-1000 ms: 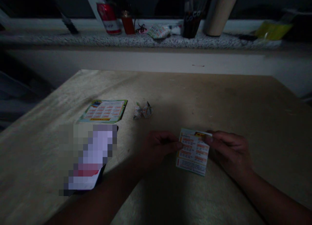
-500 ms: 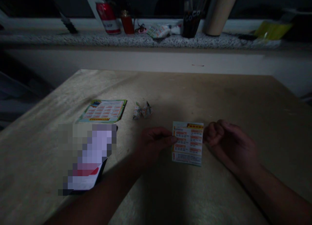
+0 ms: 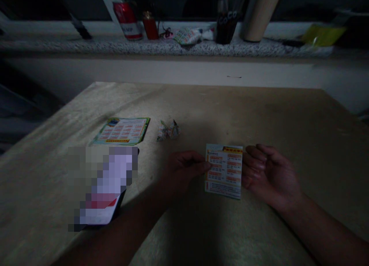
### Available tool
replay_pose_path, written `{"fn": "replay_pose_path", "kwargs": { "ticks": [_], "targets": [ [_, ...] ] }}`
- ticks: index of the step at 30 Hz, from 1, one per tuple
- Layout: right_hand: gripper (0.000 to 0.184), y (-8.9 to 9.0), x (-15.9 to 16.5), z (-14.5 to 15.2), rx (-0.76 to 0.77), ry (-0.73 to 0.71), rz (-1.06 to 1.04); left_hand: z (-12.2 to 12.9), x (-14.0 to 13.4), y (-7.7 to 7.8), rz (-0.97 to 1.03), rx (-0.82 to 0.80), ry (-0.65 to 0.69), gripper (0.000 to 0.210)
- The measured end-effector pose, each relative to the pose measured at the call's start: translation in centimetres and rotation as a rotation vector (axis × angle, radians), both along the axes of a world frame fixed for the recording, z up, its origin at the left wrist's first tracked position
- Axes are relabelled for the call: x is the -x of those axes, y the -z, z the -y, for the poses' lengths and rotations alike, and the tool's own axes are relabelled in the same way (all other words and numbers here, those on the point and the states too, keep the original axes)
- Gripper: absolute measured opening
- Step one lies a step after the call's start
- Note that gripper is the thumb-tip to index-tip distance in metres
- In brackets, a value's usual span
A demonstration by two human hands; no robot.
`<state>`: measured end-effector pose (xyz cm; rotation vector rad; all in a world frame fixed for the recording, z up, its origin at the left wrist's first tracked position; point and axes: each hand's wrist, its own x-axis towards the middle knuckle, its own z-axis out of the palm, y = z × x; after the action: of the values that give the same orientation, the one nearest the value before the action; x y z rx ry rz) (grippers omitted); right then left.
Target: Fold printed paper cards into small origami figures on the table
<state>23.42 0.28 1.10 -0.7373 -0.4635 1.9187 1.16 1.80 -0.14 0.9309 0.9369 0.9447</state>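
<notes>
- Dim tabletop point(image 3: 259, 112) carries a printed card point(image 3: 224, 170).
- My left hand point(image 3: 181, 172) pinches the card's left edge.
- My right hand point(image 3: 271, 173), grip released, touches its right edge.

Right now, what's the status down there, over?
Left hand pinching the printed card at its left edge. Right hand open at its right edge. Folded paper lies beyond, apart.

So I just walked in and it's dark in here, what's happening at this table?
A person sits at a table with a small printed card between both hands. The left hand pinches the card's left edge; the right hand lies open, palm up, at its right edge. A larger printed sheet and a folded paper piece lie farther back.
</notes>
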Motion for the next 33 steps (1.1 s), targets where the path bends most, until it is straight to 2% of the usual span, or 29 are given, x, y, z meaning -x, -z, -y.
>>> {"fn": "replay_pose_path", "kwargs": {
  "ticks": [4, 7, 10, 13, 16, 19, 29, 33],
  "targets": [
    [0.04, 0.0, -0.1, 0.1, 0.004, -0.025, -0.043, 0.1, -0.1, 0.1, 0.008, -0.001, 0.002, 0.007],
    [0.039, 0.1, -0.1, 0.0, -0.042, -0.029, 0.014, 0.1, -0.1, 0.1, 0.009, -0.007, -0.002, 0.008],
    [0.036, 0.6, -0.1, 0.2, -0.169, 0.035, 0.172, 0.1, -0.1, 0.0, -0.009, -0.004, -0.011, 0.009],
    [0.025, 1.2, -0.1, 0.8, -0.389, 0.16, 0.413, 0.2, -0.1, -0.1, -0.012, -0.008, -0.002, 0.008],
    [0.017, 1.6, -0.1, 1.4, -0.476, 0.205, 0.642, 0.3, -0.1, -0.2, 0.002, -0.011, -0.006, 0.007],
    [0.016, 1.5, 0.0, 1.6, -0.513, 0.225, 0.763, 0.3, -0.1, -0.3, -0.015, -0.021, -0.016, 0.01],
    [0.009, 1.4, 0.1, 1.4, -0.582, 0.294, 0.871, 0.5, 0.1, 0.1, -0.08, -0.103, -0.013, 0.012],
    [0.008, 1.2, 0.3, 1.3, -0.594, 0.274, 0.856, 0.6, 0.1, 0.1, -0.09, -0.116, -0.045, 0.011]
  ]
}}
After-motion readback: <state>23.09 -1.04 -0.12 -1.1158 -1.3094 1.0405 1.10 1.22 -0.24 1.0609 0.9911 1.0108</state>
